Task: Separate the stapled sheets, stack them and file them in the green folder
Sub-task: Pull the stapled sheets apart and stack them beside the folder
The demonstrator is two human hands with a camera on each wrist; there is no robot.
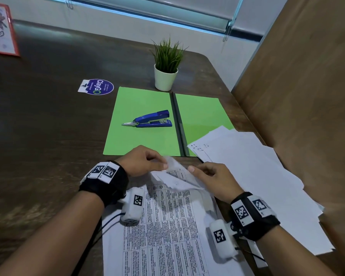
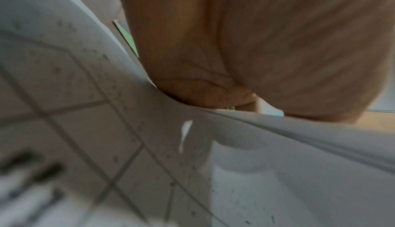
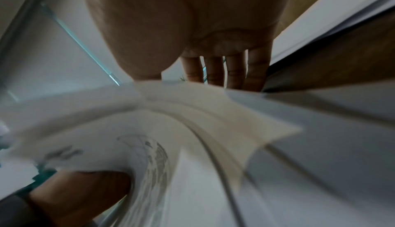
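A stapled set of printed sheets (image 1: 163, 226) with tables lies on the table in front of me. Its far corner (image 1: 177, 174) is lifted and curled between both hands. My left hand (image 1: 145, 162) pinches that corner from the left. My right hand (image 1: 209, 176) pinches it from the right, fingers (image 3: 235, 72) under the paper (image 3: 192, 112). The left wrist view is blurred, with my palm (image 2: 256, 45) over the printed sheet (image 2: 85, 112). The green folder (image 1: 143, 108) lies open beyond the hands. A blue stapler (image 1: 151, 121) rests on its left half.
Loose white sheets (image 1: 257, 176) lie spread at the right, overlapping the folder's right half. A potted plant (image 1: 166, 70) stands behind the folder. A round sticker (image 1: 97, 87) is on the dark table (image 1: 38, 126). A brown panel (image 1: 307, 76) borders the right side.
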